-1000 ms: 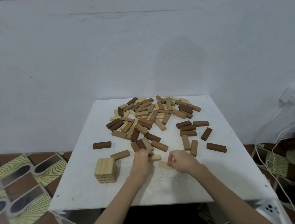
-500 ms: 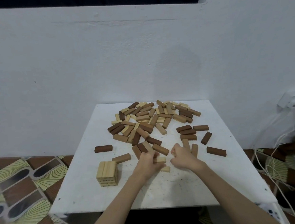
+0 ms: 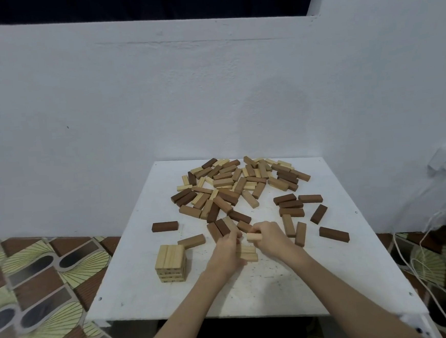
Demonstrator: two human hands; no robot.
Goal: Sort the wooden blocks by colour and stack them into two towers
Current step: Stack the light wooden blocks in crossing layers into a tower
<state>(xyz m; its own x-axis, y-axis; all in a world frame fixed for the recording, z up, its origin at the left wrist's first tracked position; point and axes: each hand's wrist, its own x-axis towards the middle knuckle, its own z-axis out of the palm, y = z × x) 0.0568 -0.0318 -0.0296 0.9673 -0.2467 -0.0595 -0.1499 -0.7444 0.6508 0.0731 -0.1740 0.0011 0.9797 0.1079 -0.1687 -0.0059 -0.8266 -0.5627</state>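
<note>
White bench (image 3: pixel 135 290) against a pale wall, carrying the blocks to be sorted. Mixed heap of loose blocks (image 3: pixel 233 184), pale and brown, at the far middle; a scatter of brown blocks (image 3: pixel 290 205) to its right. Pale tower (image 3: pixel 171 262), several layers high, at the near left. Left hand (image 3: pixel 224 252), fingers curled over a few pale blocks (image 3: pixel 247 255) lying side by side on the bench. Right hand (image 3: pixel 268 238), fingers grasping one pale block (image 3: pixel 254 236) held just above that row. The blocks appear light, rigid, smooth-faced and square-edged; they are best pinched across the two long side faces near the middle, so the ends stay free for alignment. A brown tower is not yet begun.
</note>
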